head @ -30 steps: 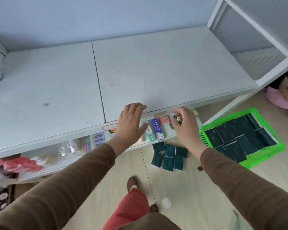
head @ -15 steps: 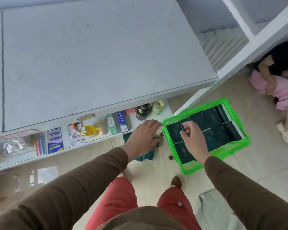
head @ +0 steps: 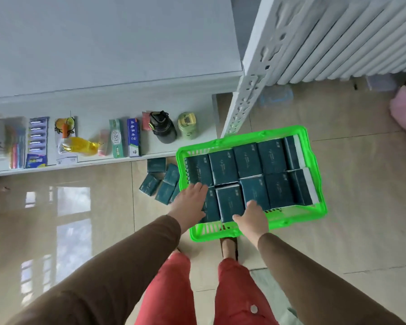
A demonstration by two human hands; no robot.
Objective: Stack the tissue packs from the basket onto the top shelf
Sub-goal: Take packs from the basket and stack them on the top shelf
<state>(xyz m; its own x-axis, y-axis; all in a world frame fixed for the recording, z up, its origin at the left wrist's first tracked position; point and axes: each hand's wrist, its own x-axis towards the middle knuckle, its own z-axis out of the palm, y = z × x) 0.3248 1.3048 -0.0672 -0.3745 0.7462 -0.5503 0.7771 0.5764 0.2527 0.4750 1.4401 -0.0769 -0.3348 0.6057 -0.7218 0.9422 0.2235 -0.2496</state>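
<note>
Bent over the green basket (head: 314, 208) on the floor, both arms down into its near end. Left hand (head: 189, 205) laid flat, fingers straight, on a dark tissue pack (head: 210, 208) at the near-left corner; right hand (head: 252, 215) with fingers curled over the near edge of the neighbouring pack (head: 230, 202), likely bracketing it for a lift. Basket nearly full, packs on edge in two rows. Top shelf (head: 108, 38) directly above, bare. A few loose packs (head: 161, 184) lying on the floor beside the basket.

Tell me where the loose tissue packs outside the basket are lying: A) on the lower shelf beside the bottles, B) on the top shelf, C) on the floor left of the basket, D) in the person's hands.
C: several dark loose tissue packs lie on the tiled floor just left of the green basket.
</note>
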